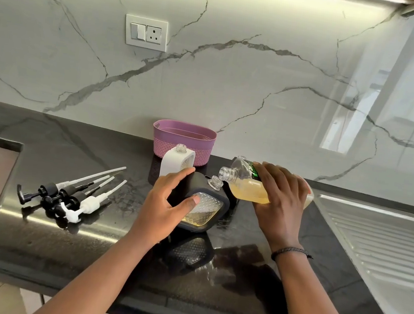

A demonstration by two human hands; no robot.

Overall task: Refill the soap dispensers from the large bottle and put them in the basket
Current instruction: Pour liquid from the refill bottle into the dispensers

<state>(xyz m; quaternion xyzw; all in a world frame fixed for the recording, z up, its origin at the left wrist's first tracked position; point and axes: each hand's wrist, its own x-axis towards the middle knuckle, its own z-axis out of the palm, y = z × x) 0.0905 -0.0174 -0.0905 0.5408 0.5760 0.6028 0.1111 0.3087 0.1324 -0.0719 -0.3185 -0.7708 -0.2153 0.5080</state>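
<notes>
Two bare forearms reach in over the front edge of the dark counter (85, 246), the right wrist wearing a thin dark bracelet (290, 251). The left hand (166, 204) grips a black soap dispenser (197, 184), fingers wrapped over its top and thumb pressed on its clear patterned front. The dispenser is tilted with its open neck leaning right, and a little yellow liquid sits low behind the clear panel.

Just right of the dispenser, the right hand (281, 197) is clasped over the large bottle (246, 187), holding it almost on its side. The bottle's uncapped mouth points left, just above and beside the dispenser's neck, and yellow soap is pooled along its lower side.

Directly behind the dispenser stands a white dispenser (174, 162), upright, its neck open. Behind that, against the marble wall, sits the purple basket (184, 138).

Well to the left of the black dispenser lies a cluster of pumps (71, 192), black and white, tubes pointing towards the wall. Well to its right is a ribbed steel draining board (377, 245).
</notes>
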